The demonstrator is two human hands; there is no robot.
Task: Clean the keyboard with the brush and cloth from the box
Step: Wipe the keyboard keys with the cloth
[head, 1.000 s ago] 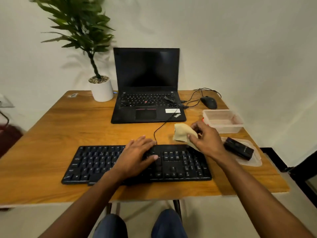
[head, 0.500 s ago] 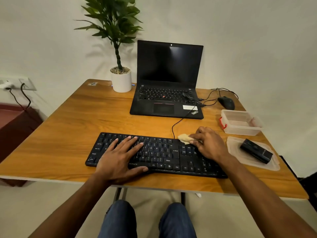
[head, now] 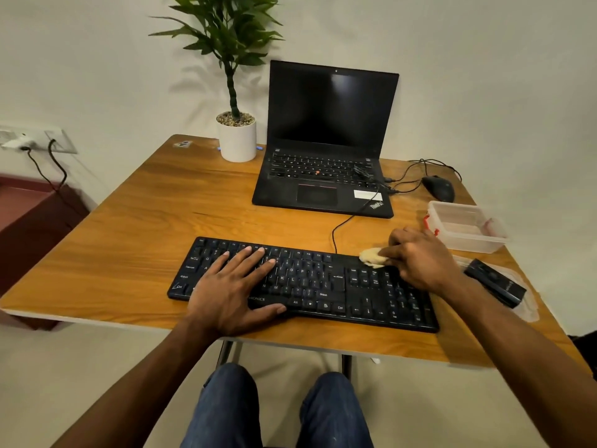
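The right hand (head: 420, 261) bunches the cream cloth (head: 372, 256) under curled fingers at the far edge of the black keyboard (head: 323, 286), hiding most of the cloth. The left hand (head: 232, 286) lies flat with fingers spread, covering the letter keys; beside its thumb the print reads "RONICS", its start hidden. The laptop (head: 326, 156) beyond the fingertips reads "ThinkPad".

Colours around the black keyboard (head: 303, 282)

Keyboard: black, pale legends. Cloth (head: 371, 257) at its far right corner: cream. Tabletop (head: 129, 227) beneath: orange-brown wood grain. Box (head: 465, 231) to the right: clear, red latch. Laptop (head: 326, 140) behind: black, red pointing nub. Plant pot (head: 237, 143) beside the laptop: white, green leaves.
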